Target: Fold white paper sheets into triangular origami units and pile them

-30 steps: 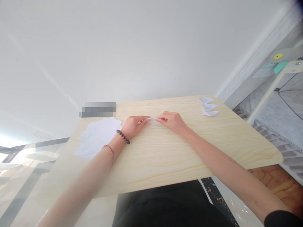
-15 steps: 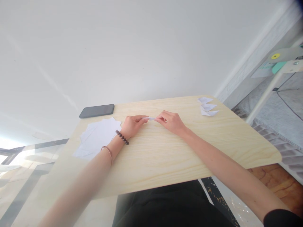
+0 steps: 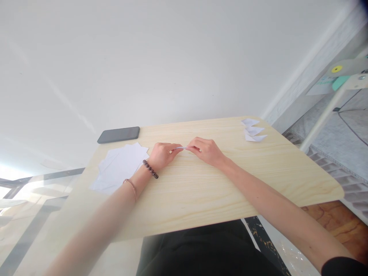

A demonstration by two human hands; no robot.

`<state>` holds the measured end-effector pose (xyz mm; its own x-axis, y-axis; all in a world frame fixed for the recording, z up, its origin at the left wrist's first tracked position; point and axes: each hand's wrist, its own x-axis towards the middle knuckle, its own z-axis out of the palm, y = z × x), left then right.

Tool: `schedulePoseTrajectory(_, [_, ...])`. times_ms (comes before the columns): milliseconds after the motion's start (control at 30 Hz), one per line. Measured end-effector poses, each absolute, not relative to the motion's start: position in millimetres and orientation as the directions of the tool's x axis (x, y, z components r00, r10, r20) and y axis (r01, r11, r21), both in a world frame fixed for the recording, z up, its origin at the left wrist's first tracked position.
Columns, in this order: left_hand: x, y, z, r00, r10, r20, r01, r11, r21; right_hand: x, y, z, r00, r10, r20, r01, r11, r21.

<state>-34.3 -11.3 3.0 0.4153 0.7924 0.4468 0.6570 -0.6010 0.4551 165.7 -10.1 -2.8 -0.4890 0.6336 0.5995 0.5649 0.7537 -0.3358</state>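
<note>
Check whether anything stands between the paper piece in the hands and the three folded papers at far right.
Yes: the right hand, pinching the right end of the paper piece. Nothing else visible does; the phone and white sheets lie left.

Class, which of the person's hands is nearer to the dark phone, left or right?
Left. The left hand is to the right of the phone and closer to the viewer; the right hand is farther to the right, beyond the left hand.
</note>
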Motion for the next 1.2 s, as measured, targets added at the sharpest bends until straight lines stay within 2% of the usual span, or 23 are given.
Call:
schedulePoseTrajectory(100, [-35,-10,2,0.406,0.828,0.386,0.667,-0.557,0.495,166,-10,-4,-0.485,0.636,0.6,0.582,0.747,-0.322])
schedulePoseTrajectory(233, [-35,-8,2,0.389,0.876,0.284,0.591,-0.475,0.653,168,-8,-3,-0.437,0.663,0.608,0.607,0.716,-0.345])
schedulePoseTrajectory(300, [-35,-8,3,0.417,0.87,0.264,0.551,-0.473,0.688,169,-7,-2,-0.417,0.679,0.604,0.611,0.702,-0.366])
schedulePoseTrajectory(467, [-35,-11,7,0.472,0.828,0.302,0.592,-0.552,0.588,170,-5,-2,-0.414,0.692,0.592,0.604,0.695,-0.39])
schedulePoseTrajectory(600, [-36,-9,6,0.423,0.857,0.294,0.599,-0.508,0.619,171,-5,-3,-0.394,0.693,0.603,0.609,0.689,-0.393])
schedulePoseTrajectory(700, [-38,-5,3,0.407,0.854,0.325,0.603,-0.518,0.606,173,-4,-4,-0.408,0.687,0.602,0.64,0.685,-0.348])
schedulePoseTrajectory(833, [-40,-1,0,0.522,0.755,0.397,0.585,-0.656,0.477,177,-2,-4,-0.541,0.663,0.517,0.653,0.718,-0.238])
schedulePoseTrajectory(967, [-41,4,-2,0.638,0.673,0.375,0.56,-0.739,0.374,177,0,-4,-0.609,0.649,0.456,0.63,0.745,-0.218])
schedulePoseTrajectory(1200, [-43,7,-4,0.641,0.692,0.331,0.583,-0.72,0.376,176,4,-9,-0.639,0.63,0.442,0.577,0.772,-0.266])
